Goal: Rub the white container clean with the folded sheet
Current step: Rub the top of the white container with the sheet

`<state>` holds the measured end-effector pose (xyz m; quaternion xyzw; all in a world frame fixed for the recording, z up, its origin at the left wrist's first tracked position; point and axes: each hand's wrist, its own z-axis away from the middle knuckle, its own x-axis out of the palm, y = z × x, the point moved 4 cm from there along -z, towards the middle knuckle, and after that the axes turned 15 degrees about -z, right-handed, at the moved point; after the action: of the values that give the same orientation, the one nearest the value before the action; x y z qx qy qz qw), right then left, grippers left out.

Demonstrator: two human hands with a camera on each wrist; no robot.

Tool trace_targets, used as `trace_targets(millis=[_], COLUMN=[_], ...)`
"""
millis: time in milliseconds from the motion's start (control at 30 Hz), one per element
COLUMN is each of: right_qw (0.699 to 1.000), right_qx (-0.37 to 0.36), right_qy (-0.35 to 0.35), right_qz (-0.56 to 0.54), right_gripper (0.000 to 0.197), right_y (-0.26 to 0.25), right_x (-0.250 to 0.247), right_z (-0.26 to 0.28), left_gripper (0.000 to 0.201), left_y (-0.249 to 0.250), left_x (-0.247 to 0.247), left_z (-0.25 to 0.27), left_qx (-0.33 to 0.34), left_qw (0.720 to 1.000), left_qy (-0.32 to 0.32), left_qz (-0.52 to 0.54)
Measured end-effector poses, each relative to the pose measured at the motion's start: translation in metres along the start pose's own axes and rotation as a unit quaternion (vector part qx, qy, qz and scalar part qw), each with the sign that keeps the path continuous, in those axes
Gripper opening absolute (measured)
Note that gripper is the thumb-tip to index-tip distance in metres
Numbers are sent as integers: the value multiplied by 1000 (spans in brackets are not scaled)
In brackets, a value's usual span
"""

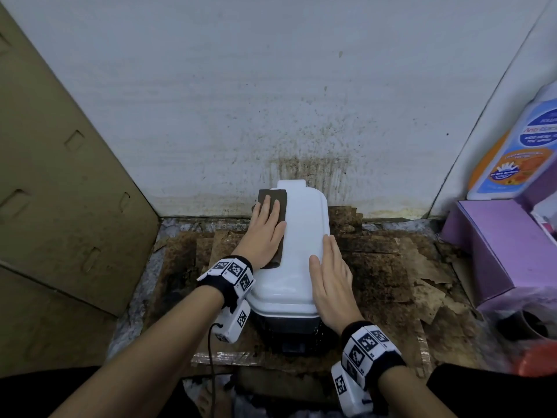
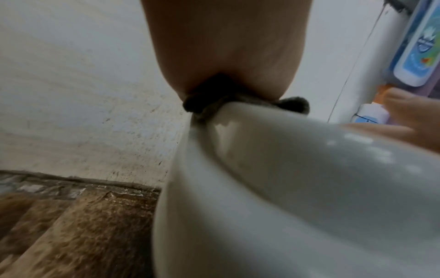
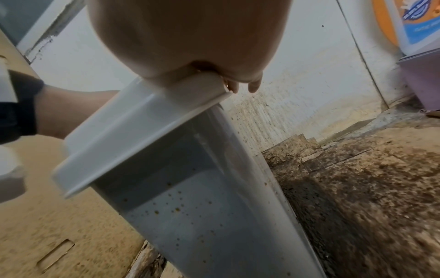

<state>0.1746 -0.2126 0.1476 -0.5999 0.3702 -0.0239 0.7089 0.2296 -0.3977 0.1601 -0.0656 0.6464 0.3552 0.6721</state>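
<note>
1. We see the stained wall (image 1: 271, 86) behind; cardboard (image 1: 60, 176) leans at left; soiled floor sheets (image 1: 391, 267) lie below.
2. The white container (image 1: 301, 236) stands on those sheets against the wall; its lid is on; brown specks dot its side; contents unclear.
3. The purple box (image 1: 494, 245) carries a bottle (image 1: 518, 152); its label reads partly "Anti", the rest blurred.
4. Our left hand (image 1: 266, 233) presses the folded sheet (image 1: 274, 206) flat on the lid, fingers straight.
5. Our right hand (image 1: 331, 276) rests flat on the lid's right edge, gripping nothing.
</note>
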Motion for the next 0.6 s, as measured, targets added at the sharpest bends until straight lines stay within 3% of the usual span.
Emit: trace_targets(millis=[600], right_qw=[999], right_qx=[20], right_qy=[15], right_qz=[-30], right_gripper=[60], right_y=[6], right_x=[2], right_z=[0], left_gripper=[59], left_y=[13], left_x=[38], left_z=[98], left_qx=[9], left_qw=[994], left_qy=[95], left_qz=[-49])
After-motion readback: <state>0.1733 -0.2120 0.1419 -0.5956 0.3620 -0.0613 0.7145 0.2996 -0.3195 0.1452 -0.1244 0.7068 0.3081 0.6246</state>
